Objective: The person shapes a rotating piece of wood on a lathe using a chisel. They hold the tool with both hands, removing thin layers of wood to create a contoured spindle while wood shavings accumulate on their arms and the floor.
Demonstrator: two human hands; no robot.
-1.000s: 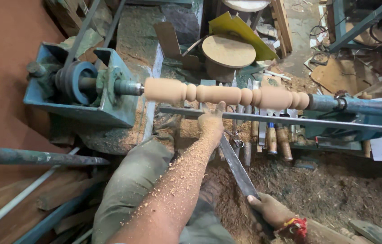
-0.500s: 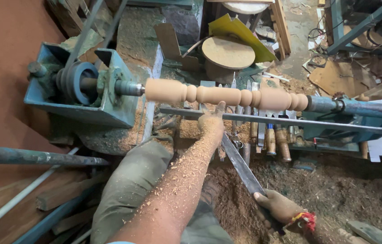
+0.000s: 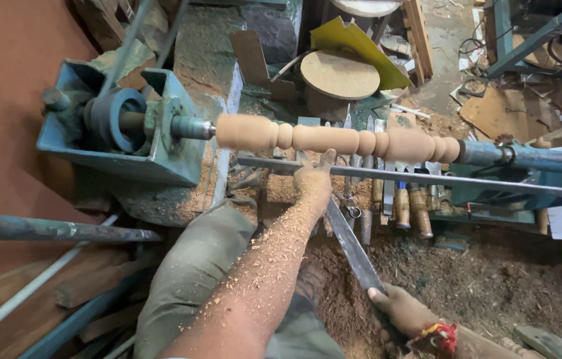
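We kept our left hand (image 3: 313, 181) laid over the long metal tool rest (image 3: 427, 178), fingers curled down on the front end of the turning chisel (image 3: 350, 242) and pinning its blade there; the forearm behind it was thickly dusted with wood shavings. Our right hand (image 3: 404, 312) sat low and close to our body, closed around the chisel's handle end, with a red band at the wrist. The flat steel blade ran on a slant between the two hands, from the right one up to the left.

Just beyond the left hand's fingertips was the turned wooden spindle (image 3: 337, 138), pale, cut into beads and swells, lying level across the lathe. We could not tell whether the chisel's tip touched the wood, since the left hand hid it. To the left of that hand the spindle met the blue headstock (image 3: 128, 136) with its dark pulley; well to the right of it the spindle ended at the blue tailstock (image 3: 527, 158).

Under the rest, just right of the left hand, a row of spare chisels (image 3: 404, 203) stood with wooden handles toward us. Sawdust (image 3: 493, 279) lay heaped beside the right hand. Farther off, past the spindle, were a round wooden disc (image 3: 339, 74) and a yellow board (image 3: 360, 43). A grey pipe (image 3: 55, 229) lay well to the left of our left arm.
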